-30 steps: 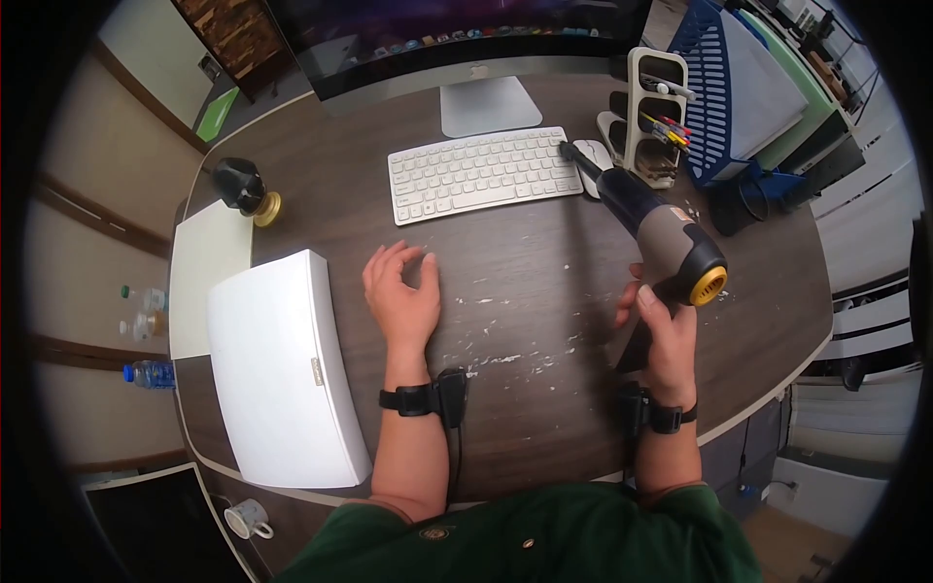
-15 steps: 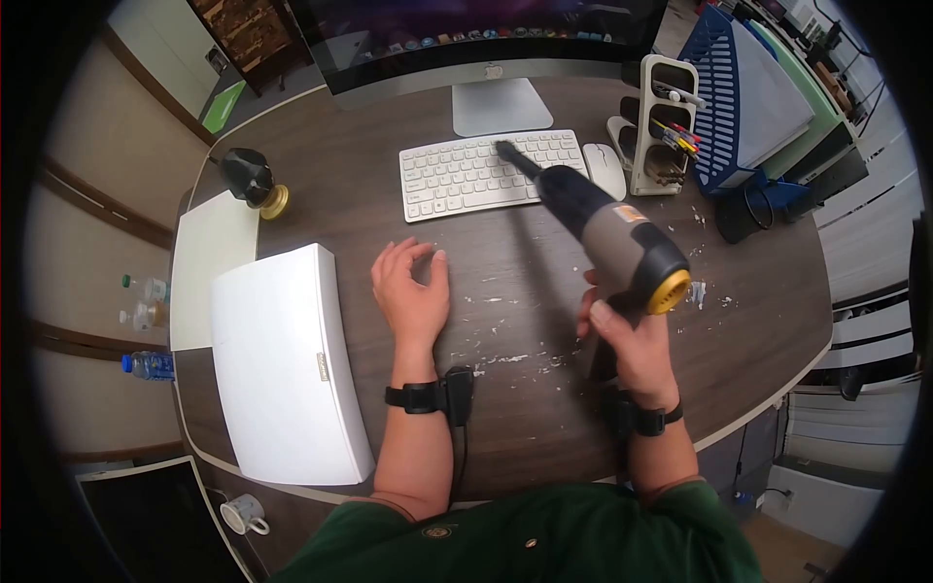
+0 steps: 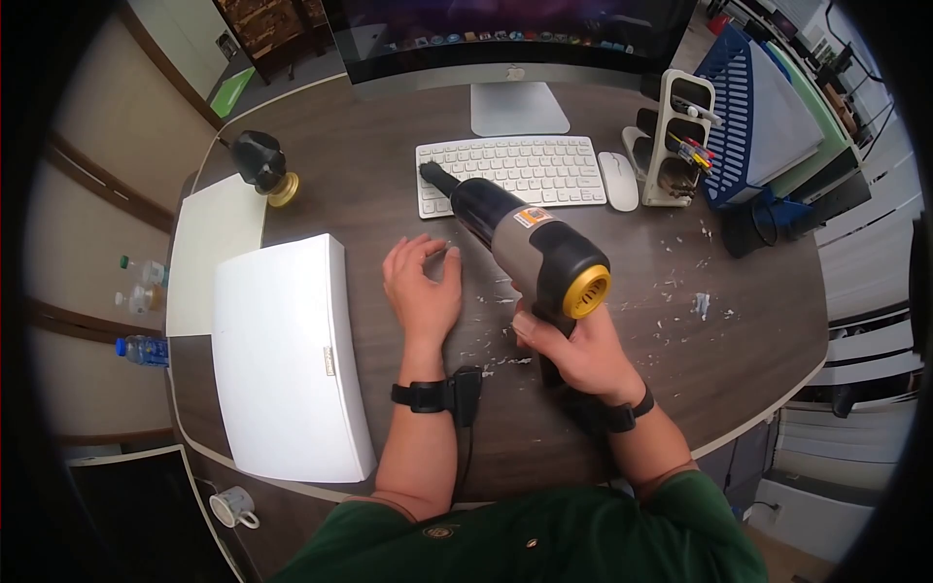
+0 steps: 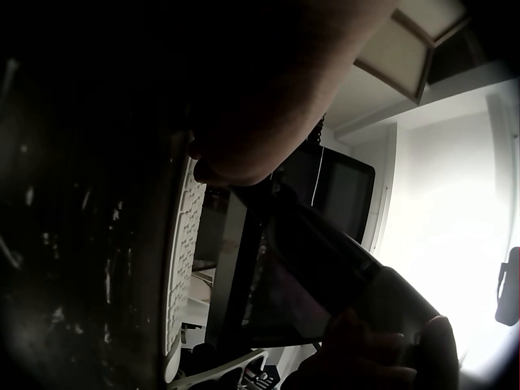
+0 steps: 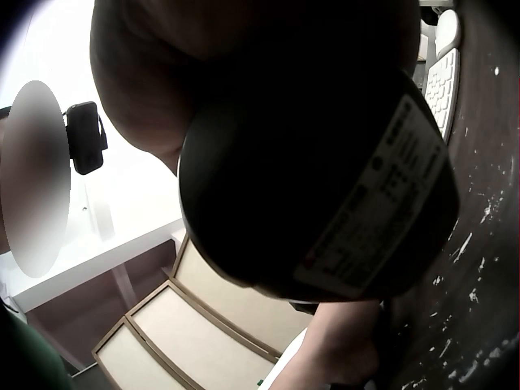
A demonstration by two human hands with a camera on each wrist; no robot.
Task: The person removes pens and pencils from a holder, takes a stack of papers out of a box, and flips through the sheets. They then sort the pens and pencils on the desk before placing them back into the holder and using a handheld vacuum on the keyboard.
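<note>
My right hand (image 3: 588, 355) grips the handle of a grey and black handheld vacuum (image 3: 525, 238) with a yellow vent at its back end. Its narrow brush nozzle (image 3: 439, 177) points forward and left, over the left end of the white keyboard (image 3: 515, 173). In the right wrist view, the labelled underside of the vacuum's handle (image 5: 325, 195) fills the middle. My left hand (image 3: 425, 291) rests on the desk below the keyboard, fingers loosely bent and holding nothing. From the left wrist, the vacuum (image 4: 325, 252) shows dark in front of the monitor.
A white mouse (image 3: 618, 182) lies right of the keyboard, beside a pen holder (image 3: 671, 146) and blue file rack (image 3: 724, 126). The monitor stand (image 3: 520, 109) is behind. At left are a white box (image 3: 282, 360) and a black object with a gold base (image 3: 260, 163). White scraps (image 3: 702, 305) dot the desk.
My right hand has carried the vacuum leftward, its brush nozzle passing from the keyboard's right end to its left end. My left hand keeps its place on the desk; the view has shifted slightly.
</note>
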